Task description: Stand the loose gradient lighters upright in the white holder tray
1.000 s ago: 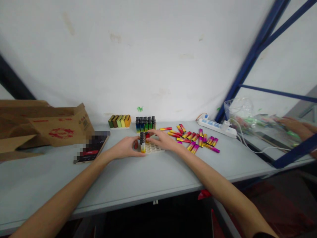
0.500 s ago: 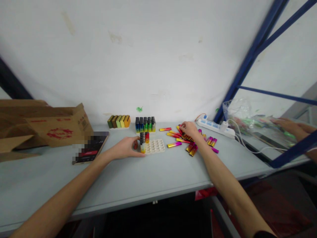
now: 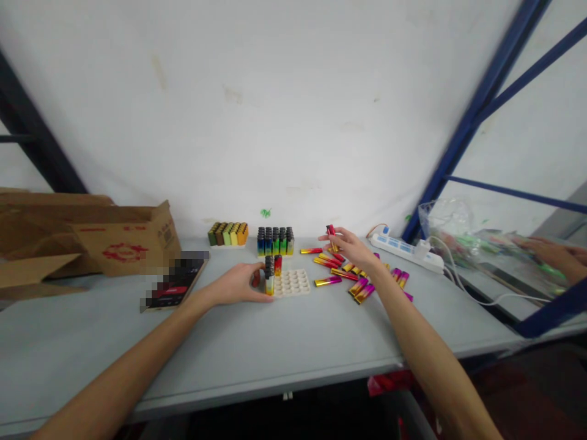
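Observation:
My left hand [image 3: 239, 283] curls around the left end of a white tray [image 3: 293, 283] with rows of round holes, thumb at the near corner and fingers on the far side. A row of slim, black-topped tubes [image 3: 269, 278] stands upright at that end. One red tube [image 3: 277, 264] stands just right of the row. My right hand [image 3: 349, 245] pinches a red-and-gold tube [image 3: 331, 230], raised above the pile and tilted. Beneath and around it lie loose red, gold and purple tubes [image 3: 343, 274], several with dark ends showing.
Behind the tray stand a block of blue-to-green tubes [image 3: 275, 243] and one of green-to-orange tubes [image 3: 228, 234]. A cardboard box [image 3: 123, 238] and a partly blurred dark tablet-like thing [image 3: 178, 282] lie left. At right are a power strip [image 3: 406, 252], blue rack [image 3: 463, 131] and another person's hand [image 3: 545, 249].
My right hand has lifted a red-and-gold tube off the pile and moved slightly left. My left hand stays at the tray. The whole view has shifted slightly.

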### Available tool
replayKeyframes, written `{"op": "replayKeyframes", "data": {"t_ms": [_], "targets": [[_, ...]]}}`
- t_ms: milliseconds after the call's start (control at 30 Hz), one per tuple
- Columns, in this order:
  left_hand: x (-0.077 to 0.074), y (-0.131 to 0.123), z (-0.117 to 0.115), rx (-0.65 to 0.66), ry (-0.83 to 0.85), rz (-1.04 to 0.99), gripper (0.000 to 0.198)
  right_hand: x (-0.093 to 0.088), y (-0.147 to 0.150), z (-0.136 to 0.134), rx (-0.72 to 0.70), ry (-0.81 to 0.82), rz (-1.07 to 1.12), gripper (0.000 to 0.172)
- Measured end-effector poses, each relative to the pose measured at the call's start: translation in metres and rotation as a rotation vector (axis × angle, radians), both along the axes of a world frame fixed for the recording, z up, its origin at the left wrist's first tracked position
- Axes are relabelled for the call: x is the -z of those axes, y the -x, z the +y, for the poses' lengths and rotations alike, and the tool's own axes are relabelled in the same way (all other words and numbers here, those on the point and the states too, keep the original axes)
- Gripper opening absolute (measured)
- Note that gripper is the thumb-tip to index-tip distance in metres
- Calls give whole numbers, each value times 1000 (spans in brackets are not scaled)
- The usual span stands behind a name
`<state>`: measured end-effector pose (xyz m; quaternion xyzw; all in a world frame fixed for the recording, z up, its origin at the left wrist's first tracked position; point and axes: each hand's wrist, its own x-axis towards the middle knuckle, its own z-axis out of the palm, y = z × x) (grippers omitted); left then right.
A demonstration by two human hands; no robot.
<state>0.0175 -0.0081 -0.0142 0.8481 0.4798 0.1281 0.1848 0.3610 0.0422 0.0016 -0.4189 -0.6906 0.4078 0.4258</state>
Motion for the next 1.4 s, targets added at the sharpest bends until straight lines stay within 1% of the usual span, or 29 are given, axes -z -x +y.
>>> {"op": "replayKeyframes", "data": {"t_ms": [33, 67, 133, 167, 233, 300, 367, 467, 567, 667, 867, 967, 1133, 1200, 1300, 1333, 1400], "targets": [[0, 0, 0, -2, 3, 3, 73, -1, 8, -6, -98, 52, 136, 37], [0, 0, 0, -4, 3, 7, 73, -2, 16, -12, -168, 95, 217, 38], [0, 0, 0, -3, -1, 15, 74, -2, 33, -22, -243, 156, 300, 36], [1, 0, 0, 1, -2, 15, 75, -1, 42, -26, -248, 172, 321, 36], [2, 0, 0, 17, -5, 3, 76, 3, 58, -31, -185, 173, 335, 40], [3, 1, 1, 31, -12, -14, 77, 8, 72, -35, -49, 119, 315, 45], [4, 1, 2, 35, -18, -25, 77, 13, 82, -39, 71, 25, 253, 49], [5, 2, 3, 31, -26, -19, 75, 17, 89, -46, 184, -134, 107, 56], [6, 2, 3, 28, -22, -2, 75, 19, 90, -50, 298, -243, -22, 56], [6, 2, 3, 30, -18, 0, 74, 21, 91, -50, 334, -257, -66, 49], [6, 2, 2, 24, -16, -14, 73, 27, 93, -49, 308, -266, -86, 38], [7, 2, 3, 27, -9, -22, 73, 28, 92, -50, 291, -270, -101, 37], [7, 2, 3, 40, -7, -22, 75, 27, 92, -49, 291, -314, -71, 41], [6, 2, 3, 45, -19, -8, 77, 27, 92, -48, 238, -305, -21, 39], [6, 2, 3, 48, -35, 0, 77, 29, 92, -45, 100, -298, 16, 38], [6, 2, 3, 50, -38, -3, 77, 30, 91, -44, 71, -317, 4, 38], [6, 2, 2, 56, -43, -12, 77, 31, 90, -42, 65, -383, -50, 39]]}}
